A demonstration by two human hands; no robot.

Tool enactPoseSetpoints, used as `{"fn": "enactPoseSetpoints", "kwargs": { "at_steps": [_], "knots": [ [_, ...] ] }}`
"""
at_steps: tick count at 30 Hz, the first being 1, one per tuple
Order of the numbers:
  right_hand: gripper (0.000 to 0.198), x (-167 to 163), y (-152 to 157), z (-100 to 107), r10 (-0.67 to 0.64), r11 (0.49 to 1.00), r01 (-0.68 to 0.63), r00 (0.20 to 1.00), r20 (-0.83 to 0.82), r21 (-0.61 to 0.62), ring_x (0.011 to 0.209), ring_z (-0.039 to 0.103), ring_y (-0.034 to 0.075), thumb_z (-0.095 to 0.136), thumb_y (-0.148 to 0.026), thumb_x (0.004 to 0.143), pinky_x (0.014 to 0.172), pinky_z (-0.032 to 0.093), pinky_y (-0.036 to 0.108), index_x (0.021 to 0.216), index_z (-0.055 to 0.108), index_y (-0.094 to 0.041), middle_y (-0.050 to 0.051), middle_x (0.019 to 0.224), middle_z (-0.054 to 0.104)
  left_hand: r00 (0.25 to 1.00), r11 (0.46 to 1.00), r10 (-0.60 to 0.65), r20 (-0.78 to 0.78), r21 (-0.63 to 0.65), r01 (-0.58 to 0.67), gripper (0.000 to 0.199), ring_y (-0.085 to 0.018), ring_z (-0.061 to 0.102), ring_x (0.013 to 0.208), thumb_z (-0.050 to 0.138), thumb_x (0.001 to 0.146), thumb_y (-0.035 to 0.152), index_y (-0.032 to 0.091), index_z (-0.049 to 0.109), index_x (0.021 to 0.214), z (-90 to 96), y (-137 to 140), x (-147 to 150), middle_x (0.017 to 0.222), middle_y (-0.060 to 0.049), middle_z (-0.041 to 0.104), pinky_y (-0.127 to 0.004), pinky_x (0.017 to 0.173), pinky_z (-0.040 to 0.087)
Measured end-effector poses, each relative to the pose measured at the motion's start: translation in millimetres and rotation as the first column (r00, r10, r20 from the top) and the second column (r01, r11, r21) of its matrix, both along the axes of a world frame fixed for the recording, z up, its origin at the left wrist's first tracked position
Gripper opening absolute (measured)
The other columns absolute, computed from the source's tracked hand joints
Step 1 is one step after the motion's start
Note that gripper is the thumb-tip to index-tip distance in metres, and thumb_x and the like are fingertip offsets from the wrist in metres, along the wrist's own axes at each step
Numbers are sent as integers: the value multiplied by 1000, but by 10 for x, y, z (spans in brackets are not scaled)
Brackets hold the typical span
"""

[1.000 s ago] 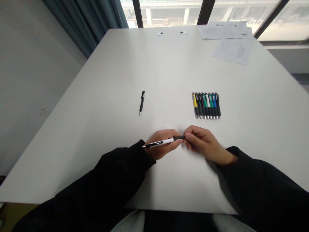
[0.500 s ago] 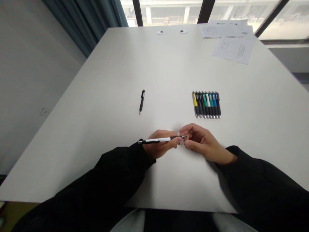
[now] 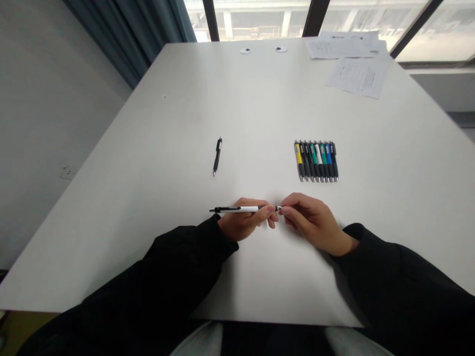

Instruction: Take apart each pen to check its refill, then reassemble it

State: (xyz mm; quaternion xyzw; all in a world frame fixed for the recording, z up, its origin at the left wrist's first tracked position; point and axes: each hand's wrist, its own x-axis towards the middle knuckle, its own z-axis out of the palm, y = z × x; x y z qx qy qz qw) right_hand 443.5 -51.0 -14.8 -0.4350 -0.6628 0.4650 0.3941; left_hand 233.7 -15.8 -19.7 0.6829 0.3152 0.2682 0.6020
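A white pen [image 3: 245, 209] with a black clip and dark grip lies level across my left hand [image 3: 247, 220], whose thumb presses on the grip end. Its silver tip points right. At that tip, the thumb and fingertips of my right hand [image 3: 311, 220] are pinched together around it. Beyond my right hand lies a row of several pens [image 3: 316, 161] set side by side, with yellow, black, green, white and blue barrels. One single black pen [image 3: 217, 156] rests apart, farther off and to the left.
The white table [image 3: 148, 163] spreads all round. Printed papers [image 3: 356, 74] lie at its far right corner. Two small white ovals with dark spots, like googly eyes [image 3: 281, 49], sit near the back edge. A blue curtain [image 3: 137, 34] and a window stand behind.
My right hand's fingers have closed from a loose curl to a pinch at the pen's tip. The pen has shifted slightly left and lies more level.
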Motion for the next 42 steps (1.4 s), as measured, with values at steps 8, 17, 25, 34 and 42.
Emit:
{"fn": "enactPoseSetpoints", "kwargs": {
  "at_steps": [8,17,25,34,42],
  "knots": [
    [25,8,-16,56,-4,943,-30,995,102,331,74,64,15,63,-15,91,66,54,29,115,61,-20,6,92,68,997,998,-32,66,-45,35,51,-13,59,64,43,100,50,12,72,82,-3,-8,-12,79,-9,74,-25,61,45],
    [33,-1,-16,72,-60,845,-10,992,114,535,85,67,18,63,-2,87,71,56,30,116,66,-18,9,96,69,987,985,25,159,-175,4,56,-10,50,52,44,98,54,10,71,77,-10,-7,26,65,-9,70,-23,51,40],
    [36,19,-24,55,-50,856,-32,988,144,515,83,67,20,64,-7,86,69,57,33,119,64,-22,9,97,69,977,950,95,192,-312,-31,46,-9,52,50,51,93,52,9,67,90,-4,4,47,76,-10,72,-22,43,36],
    [8,70,16,94,-87,893,-31,967,240,449,68,57,17,58,-15,89,62,49,32,95,60,-21,5,79,61,945,899,253,209,-412,-149,32,-7,47,42,59,86,42,11,66,79,-33,62,61,60,-3,65,-19,39,30],
    [23,93,126,-19,-180,895,-235,587,789,379,60,47,16,50,-29,93,56,27,31,72,52,-19,3,67,54,936,874,289,199,-454,-173,32,-6,47,42,59,84,42,11,65,79,-22,66,89,59,-2,64,-19,39,29]
  ]
}}
